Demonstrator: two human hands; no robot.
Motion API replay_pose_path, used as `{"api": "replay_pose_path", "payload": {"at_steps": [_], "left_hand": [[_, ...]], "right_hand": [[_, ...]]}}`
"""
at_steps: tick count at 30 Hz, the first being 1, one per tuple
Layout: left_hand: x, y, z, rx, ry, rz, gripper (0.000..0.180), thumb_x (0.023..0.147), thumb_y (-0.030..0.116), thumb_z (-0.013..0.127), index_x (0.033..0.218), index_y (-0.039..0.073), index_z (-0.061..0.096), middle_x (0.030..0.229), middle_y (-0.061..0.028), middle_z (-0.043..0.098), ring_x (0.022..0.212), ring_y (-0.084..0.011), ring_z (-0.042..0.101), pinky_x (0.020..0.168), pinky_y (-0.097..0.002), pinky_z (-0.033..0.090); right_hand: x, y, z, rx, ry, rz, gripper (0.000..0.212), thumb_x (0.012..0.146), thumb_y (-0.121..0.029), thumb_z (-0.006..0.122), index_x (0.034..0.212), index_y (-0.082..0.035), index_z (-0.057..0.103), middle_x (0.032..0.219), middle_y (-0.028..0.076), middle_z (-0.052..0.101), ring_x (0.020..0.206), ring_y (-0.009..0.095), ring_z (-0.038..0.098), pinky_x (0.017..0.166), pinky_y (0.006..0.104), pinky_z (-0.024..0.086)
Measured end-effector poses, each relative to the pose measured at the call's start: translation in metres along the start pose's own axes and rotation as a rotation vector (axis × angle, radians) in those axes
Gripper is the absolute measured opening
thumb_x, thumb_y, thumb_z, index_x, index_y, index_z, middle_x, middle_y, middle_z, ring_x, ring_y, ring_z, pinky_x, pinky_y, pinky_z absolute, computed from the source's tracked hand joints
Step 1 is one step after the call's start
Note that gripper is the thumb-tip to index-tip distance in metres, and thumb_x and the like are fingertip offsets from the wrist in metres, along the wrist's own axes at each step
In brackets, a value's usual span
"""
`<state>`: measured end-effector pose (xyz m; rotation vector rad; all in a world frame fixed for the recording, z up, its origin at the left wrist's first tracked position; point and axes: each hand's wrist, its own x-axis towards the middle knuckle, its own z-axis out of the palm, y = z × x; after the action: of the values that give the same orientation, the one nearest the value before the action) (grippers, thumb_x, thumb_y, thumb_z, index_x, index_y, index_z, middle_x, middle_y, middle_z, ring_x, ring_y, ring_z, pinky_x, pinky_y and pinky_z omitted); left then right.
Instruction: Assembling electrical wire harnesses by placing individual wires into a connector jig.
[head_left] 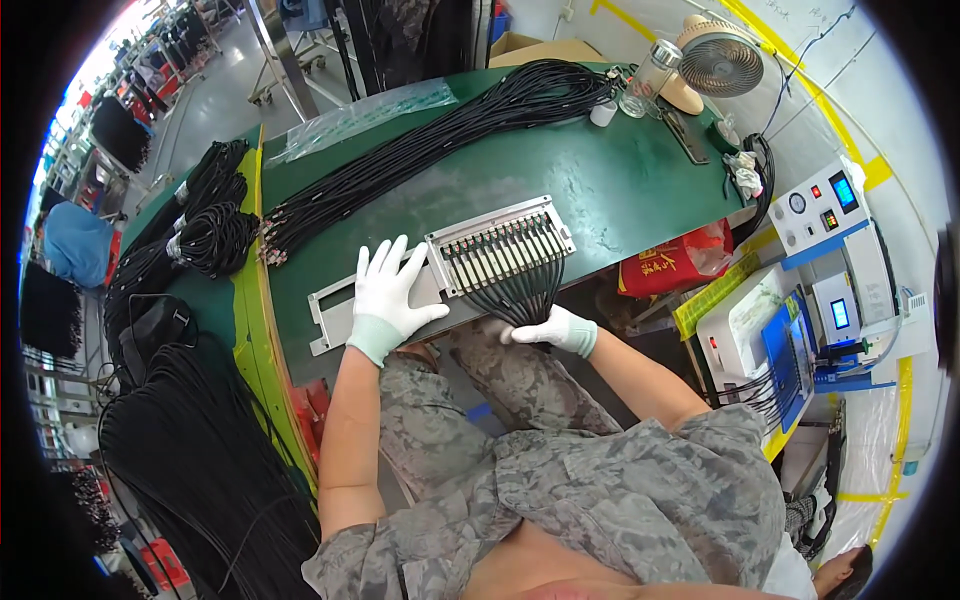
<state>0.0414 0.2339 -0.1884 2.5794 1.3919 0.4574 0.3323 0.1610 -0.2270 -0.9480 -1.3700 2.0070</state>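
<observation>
A metal fixture frame (436, 262) lies on the green table near its front edge. In its slotted right part sits a row of several cable ends (505, 255) with pale connectors. Their black cables (513, 300) run together toward me over the edge. My left hand (388, 298), in a white glove, rests with fingers spread on the frame's flat left part. My right hand (556, 331), also gloved, is closed round the gathered cables just below the fixture; its fingertips are partly blurred.
A long bundle of black cables (430, 140) lies across the green table (640, 215). Behind are a clear plastic bag (365, 118), a glass jar (650, 78) and a fan (720, 60). Coiled cables (210, 240) lie left. Machines with screens (825, 210) and a red bag (675, 262) are right.
</observation>
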Motion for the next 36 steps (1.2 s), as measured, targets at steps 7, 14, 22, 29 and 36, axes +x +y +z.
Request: {"api": "replay_pose_path", "payload": {"at_steps": [7,14,22,29,36], "left_hand": [[0.01,0.007,-0.007,0.021,0.034,0.035,0.094,0.066,0.051,0.08,0.144,0.012,0.046,0.147,-0.0216,0.043,0.138,-0.0379,0.036,0.119,-0.0522,0.017],[0.004,0.002,-0.006,-0.001,0.045,0.028,0.09,0.066,0.049,0.08,0.14,0.008,0.051,0.144,-0.0242,0.045,0.135,-0.0392,0.039,0.119,-0.0526,0.017],[0.025,0.059,-0.035,-0.671,-0.251,0.336,0.104,0.063,0.042,0.086,0.146,0.0,0.04,0.148,-0.0239,0.039,0.144,-0.0377,0.026,0.119,-0.0478,0.011],[0.038,0.148,-0.048,-2.193,-0.27,-0.039,0.035,0.101,0.016,0.05,0.13,-0.004,0.051,0.066,0.0005,0.048,0.076,-0.0176,0.057,0.088,-0.0396,0.05],[0.058,0.031,-0.087,-2.573,0.387,0.269,0.034,0.106,0.025,0.041,0.108,-0.001,0.063,0.048,0.0066,0.027,0.046,-0.008,0.034,0.074,-0.0327,0.048]], "right_hand": [[-0.021,-0.094,0.017,0.343,0.25,-0.009,0.036,0.099,-0.032,0.054,0.098,0.004,0.062,0.052,-0.004,0.041,0.04,0.009,0.041,0.05,0.0304,0.048],[-0.065,-0.02,0.042,-0.005,0.059,0.407,0.038,0.095,-0.038,0.063,0.097,0.0,0.069,0.052,-0.002,0.043,0.044,0.009,0.042,0.051,0.0293,0.044],[-0.108,-0.111,0.018,0.036,-0.057,0.108,0.035,0.094,-0.028,0.063,0.099,0.006,0.066,0.057,0.005,0.059,0.044,0.008,0.05,0.047,0.0253,0.042],[-0.058,-0.125,0.041,-0.103,-0.143,0.212,0.034,0.09,-0.029,0.071,0.105,0.001,0.064,0.085,0.011,0.07,0.057,0.013,0.063,0.055,0.0249,0.052],[-0.097,-0.069,-0.06,-1.263,0.712,0.005,0.025,0.073,-0.016,0.068,0.097,-0.012,0.065,0.087,0.013,0.065,0.084,0.034,0.066,0.074,0.0429,0.053]]}}
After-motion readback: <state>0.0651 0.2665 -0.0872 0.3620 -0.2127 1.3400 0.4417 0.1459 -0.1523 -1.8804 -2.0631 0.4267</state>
